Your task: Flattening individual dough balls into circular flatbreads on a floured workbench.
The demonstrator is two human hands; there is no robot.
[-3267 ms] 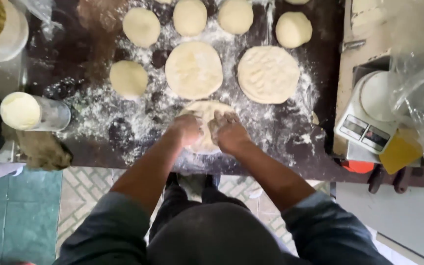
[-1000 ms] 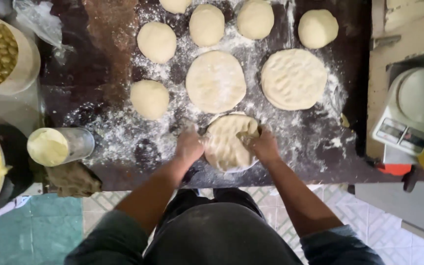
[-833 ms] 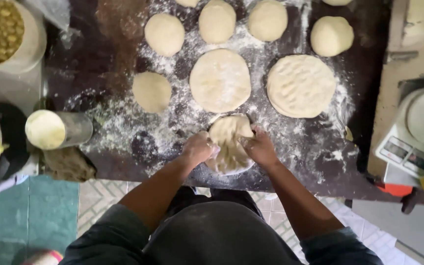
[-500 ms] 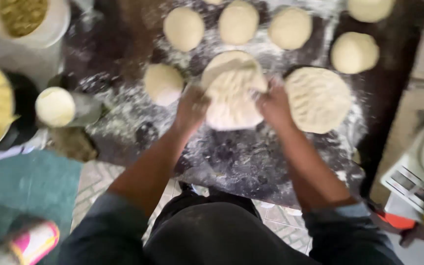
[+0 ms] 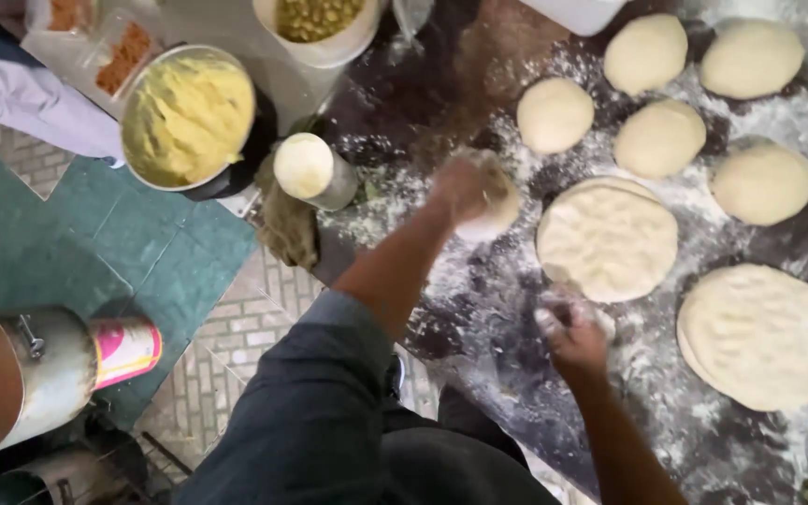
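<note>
My left hand (image 5: 468, 184) reaches across the dark, floured table (image 5: 479, 65) and closes over a small dough ball (image 5: 496, 215) at the near left of the group. My right hand (image 5: 568, 329), dusted with flour, hovers with curled fingers over loose flour and holds nothing. Just beyond it lies a flattened dough disc (image 5: 607, 238). A second, dimpled disc (image 5: 764, 337) lies to the right. Several round dough balls sit behind them, among them one (image 5: 554, 114) close to my left hand and another (image 5: 658, 138) beside it.
A metal bowl of yellow mash (image 5: 189, 117) and a floury metal tumbler (image 5: 315, 171) stand at the table's left edge, with a crumpled cloth (image 5: 287, 220) below. A white tub of greenish pieces (image 5: 320, 19) is behind. Metal cans (image 5: 11, 383) stand on the floor. Someone's sleeve (image 5: 30, 93) shows at upper left.
Both hands lifted the flattened disc and laid it down farther back. My left hand then swung left onto a dough ball, my right hand dropped near the table edge, and the view turned left.
</note>
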